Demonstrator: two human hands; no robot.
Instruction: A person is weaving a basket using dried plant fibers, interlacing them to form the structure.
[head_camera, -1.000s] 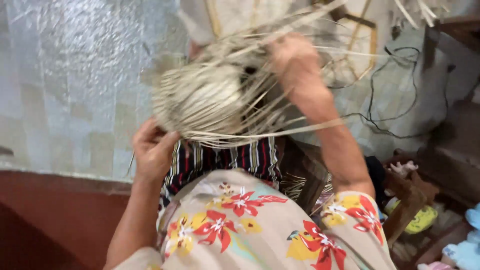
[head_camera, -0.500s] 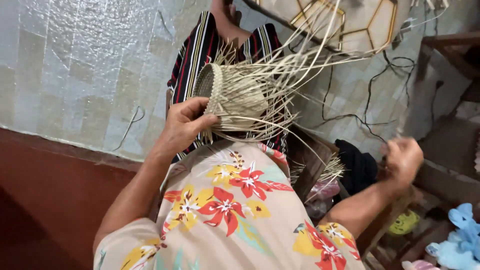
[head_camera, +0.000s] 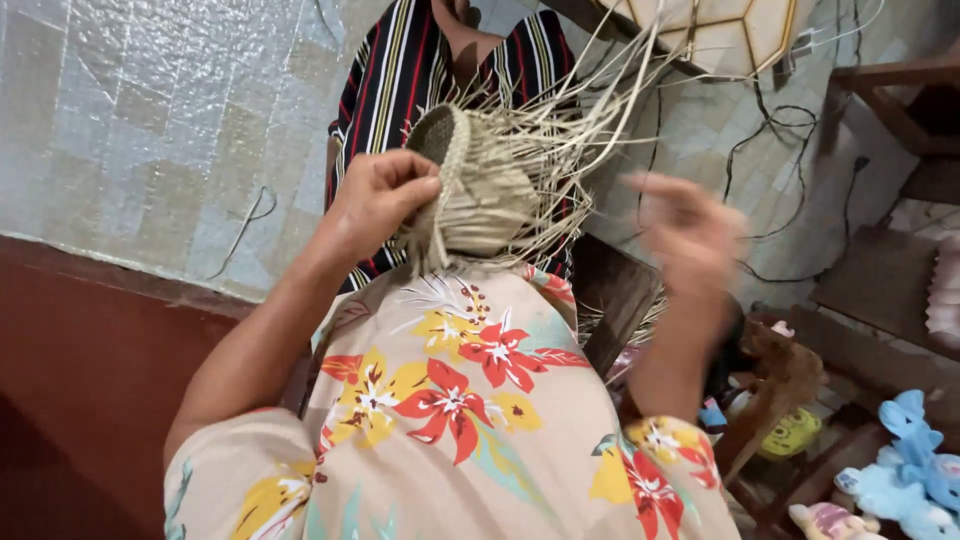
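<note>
The floral-clad lap (head_camera: 450, 400) is carrying the half-woven straw basket (head_camera: 485, 190), which is resting on its upper edge. Right of the lap, the floor (head_camera: 860, 290) is bearing a wooden stool (head_camera: 785, 385) and, beyond the stool, blue plush toys (head_camera: 905, 470).

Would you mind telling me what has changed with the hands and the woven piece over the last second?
The right hand let go of the half-woven straw basket, dropped to the side, then rose again, open and blurred. The left hand moved up and took the basket's rim. The basket stays over the lap.
</note>
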